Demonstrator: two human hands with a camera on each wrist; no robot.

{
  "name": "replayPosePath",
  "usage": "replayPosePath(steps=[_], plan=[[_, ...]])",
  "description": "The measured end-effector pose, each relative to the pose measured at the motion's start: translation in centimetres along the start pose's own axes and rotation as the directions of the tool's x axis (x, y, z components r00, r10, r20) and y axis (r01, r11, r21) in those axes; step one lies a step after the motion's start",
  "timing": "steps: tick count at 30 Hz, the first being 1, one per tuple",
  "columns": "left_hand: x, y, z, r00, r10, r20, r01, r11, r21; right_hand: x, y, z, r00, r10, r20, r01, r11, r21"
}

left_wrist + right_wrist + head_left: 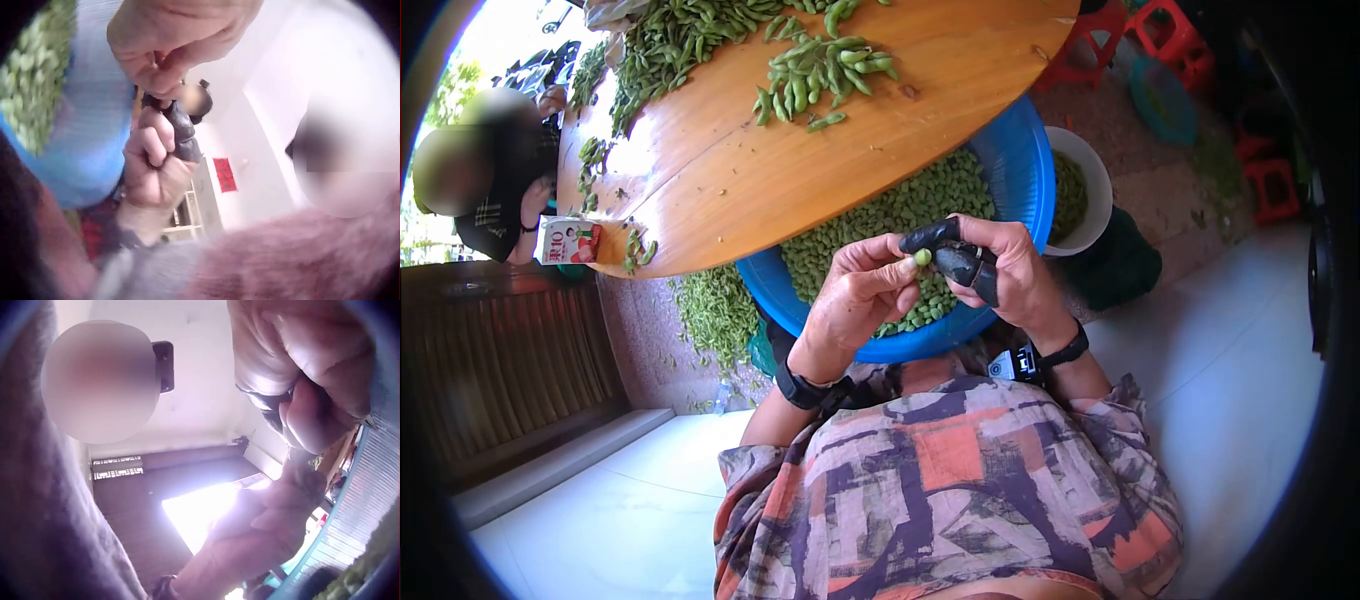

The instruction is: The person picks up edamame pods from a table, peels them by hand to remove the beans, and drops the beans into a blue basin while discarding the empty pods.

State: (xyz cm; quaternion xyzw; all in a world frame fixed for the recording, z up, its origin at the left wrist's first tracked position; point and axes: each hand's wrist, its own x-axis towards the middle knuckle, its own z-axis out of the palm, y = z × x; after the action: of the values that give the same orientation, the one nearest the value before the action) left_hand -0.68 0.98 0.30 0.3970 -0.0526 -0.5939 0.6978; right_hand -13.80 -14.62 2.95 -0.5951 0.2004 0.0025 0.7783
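In the head view, a small rounded green soybean [922, 257] shows where the two hands' fingertips meet, above the blue basket. My left hand [840, 295] pinches it between thumb and index finger. My right hand [1012, 265] wears black covers [968, 268] on its thumb and a finger, and the covered tips close in on the same bean from the other side. Its remaining fingers are curled, as the left wrist view shows at the right hand [153, 156]. Fingers hide most of the bean in both wrist views.
Shelled green beans [940, 195] fill the blue basket [1045, 190] under the hands. Soybean pods [815, 75] lie heaped on the wooden table [800, 170]. Empty-looking pods [718, 310] cover the floor at left; a white bucket [1103, 185] stands at right. Another person [490, 220] sits across left.
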Motion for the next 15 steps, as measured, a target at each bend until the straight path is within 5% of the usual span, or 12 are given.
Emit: replayPosePath(steps=[3,5,8,10,11,12,14,15], plan=[[-0.1,-0.5,0.3,0.999,0.026,-0.03,-0.025,0.999,0.022,0.3,0.9,0.2,0.989,-0.146,-0.014,0.143,0.983,-0.114],[-0.2,-0.6,0.5,0.994,0.072,-0.081,-0.067,0.995,0.068,1.1,2.1,0.4,0.818,-0.575,-0.017,0.471,0.687,-0.554],[-0.2,-0.6,0.0,0.989,0.14,-0.046,-0.126,0.967,0.222,1.1,2.7,0.8,0.827,-0.562,-0.007,0.445,0.664,-0.6],[-0.5,-0.4,0.0,0.945,0.295,-0.138,-0.121,0.713,0.691,0.9,2.1,1.1,0.839,-0.544,-0.021,0.426,0.681,-0.596],[-0.6,0.1,0.4,0.909,0.412,-0.068,-0.161,0.497,0.853,0.9,2.1,0.9,0.815,-0.573,-0.089,0.407,0.675,-0.616],[-0.4,0.3,-0.1,0.908,0.413,-0.071,-0.159,0.498,0.853,0.9,2.1,0.7,0.785,-0.6,-0.155,0.387,0.67,-0.634],[-0.1,0.5,-1.4,0.755,0.578,0.309,-0.285,-0.135,0.949,0.3,2.3,-0.7,0.802,-0.559,-0.212,0.273,0.658,-0.701],[-0.1,0.3,-1.5,0.772,0.58,0.261,-0.24,-0.114,0.964,0.3,2.7,-1.2,0.776,-0.588,-0.229,0.306,0.669,-0.678]])
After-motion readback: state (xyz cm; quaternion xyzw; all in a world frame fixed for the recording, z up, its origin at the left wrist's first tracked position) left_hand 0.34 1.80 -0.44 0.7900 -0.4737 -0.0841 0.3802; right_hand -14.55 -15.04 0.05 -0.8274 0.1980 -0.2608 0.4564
